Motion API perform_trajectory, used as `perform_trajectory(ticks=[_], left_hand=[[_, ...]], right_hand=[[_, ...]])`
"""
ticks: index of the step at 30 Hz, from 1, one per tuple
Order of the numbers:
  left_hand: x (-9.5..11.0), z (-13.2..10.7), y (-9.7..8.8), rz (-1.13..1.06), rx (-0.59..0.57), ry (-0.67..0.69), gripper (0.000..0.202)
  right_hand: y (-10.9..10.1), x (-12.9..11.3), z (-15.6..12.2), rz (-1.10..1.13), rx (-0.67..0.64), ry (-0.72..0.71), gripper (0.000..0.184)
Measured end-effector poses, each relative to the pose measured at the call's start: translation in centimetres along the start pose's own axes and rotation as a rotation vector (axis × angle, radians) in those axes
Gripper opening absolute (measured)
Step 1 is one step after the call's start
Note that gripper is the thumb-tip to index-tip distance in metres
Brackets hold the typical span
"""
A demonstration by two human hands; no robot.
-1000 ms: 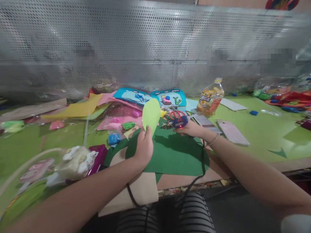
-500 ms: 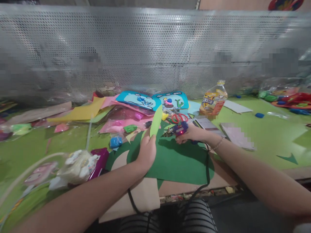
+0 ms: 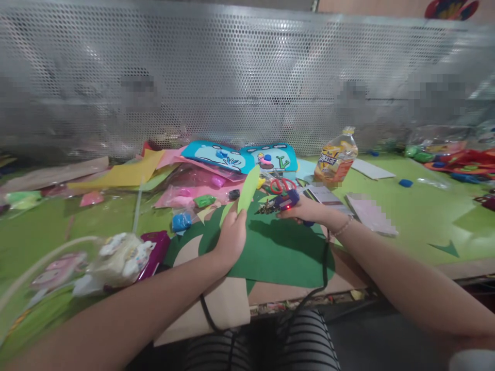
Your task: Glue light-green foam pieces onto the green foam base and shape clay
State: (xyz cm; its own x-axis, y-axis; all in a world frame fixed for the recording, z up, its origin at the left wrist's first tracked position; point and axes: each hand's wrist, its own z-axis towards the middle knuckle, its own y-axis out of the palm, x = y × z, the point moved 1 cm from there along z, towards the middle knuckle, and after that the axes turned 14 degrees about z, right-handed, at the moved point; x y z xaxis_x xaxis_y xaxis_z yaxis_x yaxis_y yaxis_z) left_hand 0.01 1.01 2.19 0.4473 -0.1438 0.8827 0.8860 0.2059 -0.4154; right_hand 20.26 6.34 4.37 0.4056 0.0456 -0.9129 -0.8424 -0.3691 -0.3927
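My left hand is closed on a light green paper strip, which stands up tilted from the fingers. Wrapped round the handle of a dark blue glue gun is my right hand; a red light glows on the gun's side. Its nozzle points left toward the strip, with a small gap between them. Below both hands lies a large dark green paper sheet. A black cord hangs from the gun over the table's front edge. Red-handled scissors lie just behind the gun.
Blue decorated pictures lean at the back before a perforated metal screen. A drink bottle stands at the back right. Bagged clay, coloured papers and a white decorated case with a cable lie to the left.
The whole scene has shifted slightly left and up with the camera. Both hands keep their holds on the paper strip and the glue gun, in nearly the same positions.
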Motion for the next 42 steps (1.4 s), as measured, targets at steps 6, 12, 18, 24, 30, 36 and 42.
perform_trajectory(ticks=[6, 12, 18, 24, 30, 36, 42], left_hand=[[0.4, -0.1, 0.0, -0.048, -0.053, 0.014, 0.041], [0.6, -0.1, 0.1, -0.047, -0.067, -0.018, 0.042], [0.5, -0.1, 0.1, -0.059, -0.061, 0.008, 0.035], [0.5, -0.2, 0.1, -0.028, -0.044, -0.045, 0.030], [0.0, -0.2, 0.2, -0.036, -0.032, -0.039, 0.032], [-0.6, 0.1, 0.6, -0.099, -0.088, -0.053, 0.037], [-0.9, 0.1, 0.6, -0.087, -0.089, -0.071, 0.033]], right_hand=[[0.1, -0.5, -0.2, -0.056, 0.028, 0.007, 0.024], [0.2, -0.5, -0.3, -0.077, 0.029, 0.009, 0.024], [-0.2, -0.1, 0.0, -0.002, 0.018, 0.013, 0.023], [-1.0, 0.6, 0.4, 0.041, -0.107, 0.011, 0.021], [-1.0, 1.0, 0.7, 0.053, -0.112, 0.023, 0.019], [-0.9, 0.5, 0.4, 0.056, -0.049, 0.030, 0.025], [-0.8, -0.1, -0.1, 0.049, 0.030, 0.073, 0.023]])
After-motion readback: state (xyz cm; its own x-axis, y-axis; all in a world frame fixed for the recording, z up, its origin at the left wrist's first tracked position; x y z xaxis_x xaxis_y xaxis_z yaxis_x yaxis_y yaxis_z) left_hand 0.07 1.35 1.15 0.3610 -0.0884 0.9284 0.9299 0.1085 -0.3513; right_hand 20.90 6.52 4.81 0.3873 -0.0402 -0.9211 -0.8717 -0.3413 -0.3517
